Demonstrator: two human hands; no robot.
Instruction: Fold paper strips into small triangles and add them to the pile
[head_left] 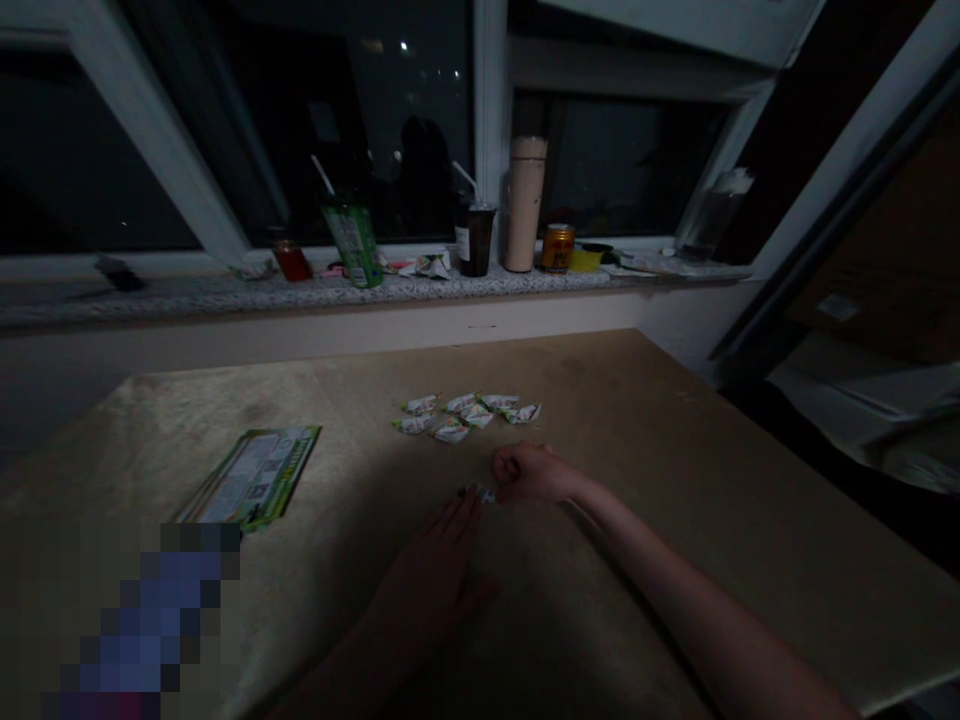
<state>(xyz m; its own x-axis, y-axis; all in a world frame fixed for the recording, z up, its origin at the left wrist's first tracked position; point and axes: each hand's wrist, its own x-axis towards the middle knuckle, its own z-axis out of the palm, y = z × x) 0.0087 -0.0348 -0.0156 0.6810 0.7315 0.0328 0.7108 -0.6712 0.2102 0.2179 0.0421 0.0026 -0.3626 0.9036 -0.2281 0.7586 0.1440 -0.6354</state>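
Note:
My left hand (442, 555) lies flat on the table, fingers stretched out, its fingertips on a small folded white-and-green printed piece (480, 492). Just right of that piece is my right hand (531, 472), its fingers curled closed against the piece's right end; whether they grip it is hidden. Beyond both hands, several similar small pointed pieces (476, 416) lie in a loose cluster, seemingly folded from printed paper or wrapper. To the left rests a stack of flat green-and-white printed sheets or packets (262, 470), with a code square on the top one.
The brown table (600, 400) meets a wall under a granite windowsill (420, 290). On the sill stand a green cup (352, 245), a dark drink cup (475, 240), a pink flask (525, 205), an orange can (557, 248) and a clear bottle (712, 220). A blurred patch covers the lower left.

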